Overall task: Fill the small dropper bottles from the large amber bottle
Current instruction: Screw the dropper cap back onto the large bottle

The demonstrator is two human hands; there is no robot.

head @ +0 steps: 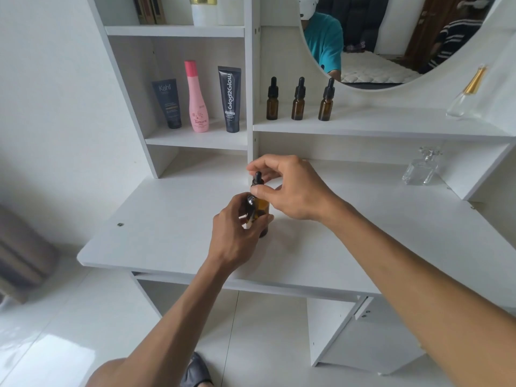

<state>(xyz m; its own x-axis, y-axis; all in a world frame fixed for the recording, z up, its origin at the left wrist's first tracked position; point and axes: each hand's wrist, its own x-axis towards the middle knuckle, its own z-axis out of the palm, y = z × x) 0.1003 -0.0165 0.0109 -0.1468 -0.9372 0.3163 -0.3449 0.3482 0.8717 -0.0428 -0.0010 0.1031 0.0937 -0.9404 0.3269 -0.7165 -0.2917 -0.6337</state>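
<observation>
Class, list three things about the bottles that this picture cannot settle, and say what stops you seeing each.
1. Head view: the large amber bottle's fill level; the left hand covers it.
2. Whether its dropper cap is loose; the right hand hides the neck.
3. Whether the three small dropper bottles hold liquid; too dark and small.

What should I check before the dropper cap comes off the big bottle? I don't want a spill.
1. Large amber bottle upright on the desk: ok.
2. Left hand holds the bottle's body: ok.
3. Right hand pinches the dropper cap: ok.
4. Cap already loosened: cannot tell.
5. Three small dropper bottles uncapped and within easy pouring range: not ok; capped, back on the shelf.
6. Liquid level in the large bottle: cannot tell.
</observation>
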